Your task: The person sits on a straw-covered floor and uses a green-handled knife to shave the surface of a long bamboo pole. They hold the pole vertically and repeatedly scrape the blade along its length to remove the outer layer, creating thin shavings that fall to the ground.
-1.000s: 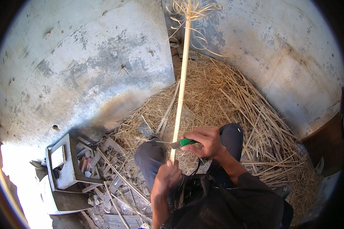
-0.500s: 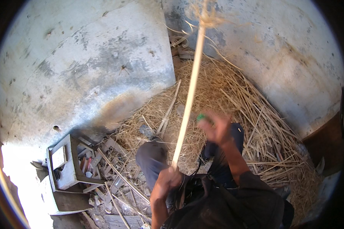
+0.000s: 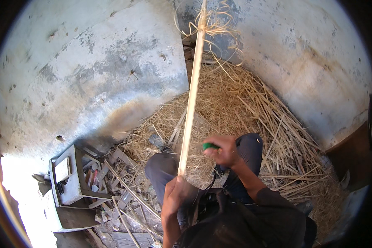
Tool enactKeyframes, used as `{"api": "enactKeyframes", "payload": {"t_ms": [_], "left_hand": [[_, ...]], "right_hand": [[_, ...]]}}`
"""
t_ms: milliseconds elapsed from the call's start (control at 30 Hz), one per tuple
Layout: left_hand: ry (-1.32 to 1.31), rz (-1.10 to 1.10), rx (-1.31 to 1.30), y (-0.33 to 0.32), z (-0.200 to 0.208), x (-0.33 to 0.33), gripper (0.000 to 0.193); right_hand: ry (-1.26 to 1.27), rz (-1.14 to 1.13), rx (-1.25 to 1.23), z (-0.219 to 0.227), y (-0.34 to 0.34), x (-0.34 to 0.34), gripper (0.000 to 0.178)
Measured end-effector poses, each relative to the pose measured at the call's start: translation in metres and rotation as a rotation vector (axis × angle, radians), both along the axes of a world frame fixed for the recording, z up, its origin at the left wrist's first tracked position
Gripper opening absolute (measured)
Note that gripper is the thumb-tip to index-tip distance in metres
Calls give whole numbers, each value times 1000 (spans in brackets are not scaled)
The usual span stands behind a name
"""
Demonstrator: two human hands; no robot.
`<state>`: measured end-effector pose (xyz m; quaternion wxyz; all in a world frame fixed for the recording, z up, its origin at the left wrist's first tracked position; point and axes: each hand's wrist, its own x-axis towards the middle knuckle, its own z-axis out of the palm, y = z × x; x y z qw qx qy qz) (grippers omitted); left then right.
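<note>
A long, pale bamboo strip (image 3: pixel 191 109) rises from my lap toward the wall corner, tilted slightly right at its top. Curled shavings (image 3: pixel 215 28) cling to it near the upper end. My left hand (image 3: pixel 175 191) is closed around the strip's lower end, beside my left knee. To the right of the strip, my right hand (image 3: pixel 225 151) is wrapped round a green-handled tool (image 3: pixel 211 146); its working end is too indistinct to make out. That hand is above my right leg, apart from the strip.
Loose shavings (image 3: pixel 223 95) cover the floor ahead, with a heap of thin strips (image 3: pixel 291 144) at right. An overturned stool-like frame (image 3: pixel 76 191) lies at left among scraps. Stained walls (image 3: pixel 124 58) meet in the far corner.
My right hand has moved left and slightly down, nearer the strip, with the green-handled tool. The strip's upper part has swung left, and my left hand has shifted slightly left.
</note>
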<state>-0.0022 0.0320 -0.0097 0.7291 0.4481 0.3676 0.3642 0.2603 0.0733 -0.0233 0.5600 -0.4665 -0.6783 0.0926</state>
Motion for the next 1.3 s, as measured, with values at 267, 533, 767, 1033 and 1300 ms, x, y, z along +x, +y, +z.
{"api": "enactKeyframes", "payload": {"t_ms": [267, 533, 767, 1033, 1300], "left_hand": [[83, -29, 66, 3, 21, 13, 52], [53, -65, 34, 0, 13, 11, 52], [39, -82, 25, -4, 10, 5, 53], [41, -117, -20, -10, 6, -5, 45], [-21, -223, -190, -37, -28, -25, 47]], "right_hand": [[-139, 57, 151, 12, -7, -26, 36], [-226, 4, 174, 23, -4, -12, 34], [-258, -22, 164, 28, -3, -9, 33], [-198, -80, 165, 21, 5, 3, 35], [-22, -144, 39, 27, 27, 51, 35]]}}
